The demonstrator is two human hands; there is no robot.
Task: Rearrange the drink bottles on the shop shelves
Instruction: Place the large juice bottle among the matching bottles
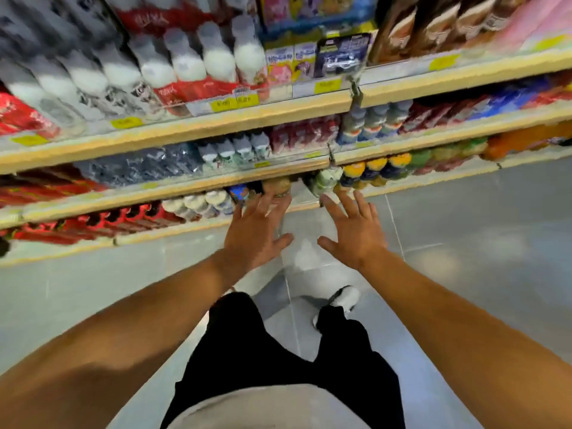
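- Below the head camera, both bare forearms stretch forward and down toward the lower shelves (pixel 173 193), nearly parallel, with the backs of the hands facing up.
- Left hand (pixel 257 230): fingers straight and spread, thumb splayed to the inner side; the fingertips reach the edge of the lowest shelves, just in front of a brownish-capped bottle (pixel 278 185). Whether they touch it cannot be told through the blur. Its grip is wide open and holds nothing.
- Right hand (pixel 353 230): also flat, fingers fanned and thumb pointing inward toward the other hand; the fingertips lie just below a pale green-white bottle (pixel 325 181). Its grip is likewise fully open and empty.
- The two hands are near each other, thumbs facing, with grey floor tiles (pixel 464 243) showing in the gap between them.
- Drink bottles fill the shelves: white-capped bottles (pixel 198 202) to the left of the left hand, yellow-topped bottles (pixel 376 170) to the right of the right hand, and a row of tall milky bottles (pixel 185 63) on the top shelf.
- Yellow price tags (pixel 235 103) sit along the shelf fronts.
- Black trousers (pixel 278 351) and one white shoe (pixel 345 297) show beneath the arms.
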